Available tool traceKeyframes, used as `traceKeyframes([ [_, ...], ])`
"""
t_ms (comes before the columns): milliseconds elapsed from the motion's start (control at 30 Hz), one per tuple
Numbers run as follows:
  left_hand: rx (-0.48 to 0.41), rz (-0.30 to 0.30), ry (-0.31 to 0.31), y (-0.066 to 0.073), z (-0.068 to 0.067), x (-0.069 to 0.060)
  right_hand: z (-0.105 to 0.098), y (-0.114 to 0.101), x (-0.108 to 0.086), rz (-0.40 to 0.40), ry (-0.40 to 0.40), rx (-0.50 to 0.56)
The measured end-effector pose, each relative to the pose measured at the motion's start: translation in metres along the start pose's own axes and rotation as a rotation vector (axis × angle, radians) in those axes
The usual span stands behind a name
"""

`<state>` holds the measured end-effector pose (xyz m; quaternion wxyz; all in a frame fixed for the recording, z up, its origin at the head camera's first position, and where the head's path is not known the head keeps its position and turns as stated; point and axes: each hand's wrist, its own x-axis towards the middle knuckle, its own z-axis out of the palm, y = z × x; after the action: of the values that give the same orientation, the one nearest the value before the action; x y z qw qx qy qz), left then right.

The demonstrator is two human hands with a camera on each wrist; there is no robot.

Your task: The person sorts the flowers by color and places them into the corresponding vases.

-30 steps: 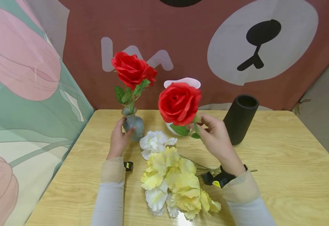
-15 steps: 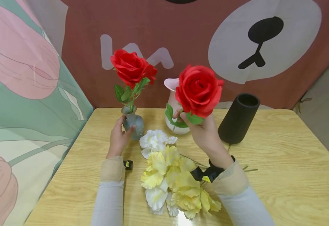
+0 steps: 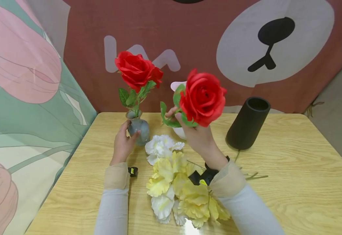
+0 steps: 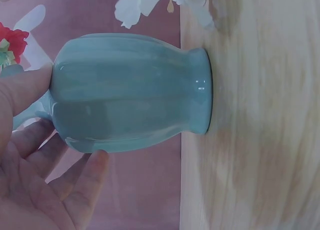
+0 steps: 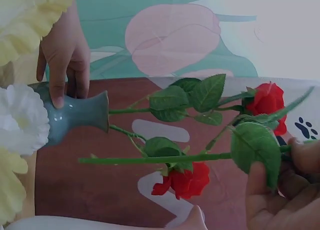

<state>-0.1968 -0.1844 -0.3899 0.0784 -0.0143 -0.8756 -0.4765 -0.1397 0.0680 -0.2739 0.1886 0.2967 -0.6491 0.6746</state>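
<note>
My left hand (image 3: 122, 143) grips the blue-grey vase (image 3: 141, 130) around its shoulder, and the vase stands upright on the table. In the left wrist view the thumb and fingers (image 4: 87, 182) lie on opposite sides of the vase. Red roses (image 3: 137, 70) rise from its mouth; the right wrist view shows two stems (image 5: 127, 111) entering the neck. My right hand (image 3: 198, 138) pinches another red rose (image 3: 204, 98) by its stem, close below the bloom, to the right of the vase. The free stem end (image 5: 100, 160) points down, apart from the vase mouth.
White flowers (image 3: 160, 147) and yellow flowers (image 3: 191, 189) lie on the table (image 3: 300, 169) in front, their stems pointing right. A black vase (image 3: 248, 124) stands at the right. Behind the held rose is a white vase with a pinkish rim (image 3: 177, 85), mostly hidden.
My right hand has raised the rose and turned it, then shifted left toward the blue-grey vase. The left hand has stayed in place on the vase.
</note>
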Motion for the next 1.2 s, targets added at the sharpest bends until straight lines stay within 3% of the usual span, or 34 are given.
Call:
traceKeyframes([
  [300,0.005,0.011,0.004,-0.002,-0.001,0.0,0.015,-0.001,0.005,-0.007,-0.002,-0.005],
  [633,0.006,0.002,0.001,-0.002,-0.002,-0.002,0.036,0.003,0.028,-0.047,-0.008,-0.04],
  [867,-0.003,0.02,0.015,-0.005,-0.001,-0.001,0.047,0.011,0.033,0.061,0.082,-0.169],
  [1033,-0.007,0.018,0.014,-0.004,-0.001,0.0,0.05,0.017,0.034,0.044,0.056,-0.138],
  [1200,-0.008,0.014,0.01,-0.001,0.0,0.0,0.052,0.022,0.034,0.082,0.059,-0.128],
])
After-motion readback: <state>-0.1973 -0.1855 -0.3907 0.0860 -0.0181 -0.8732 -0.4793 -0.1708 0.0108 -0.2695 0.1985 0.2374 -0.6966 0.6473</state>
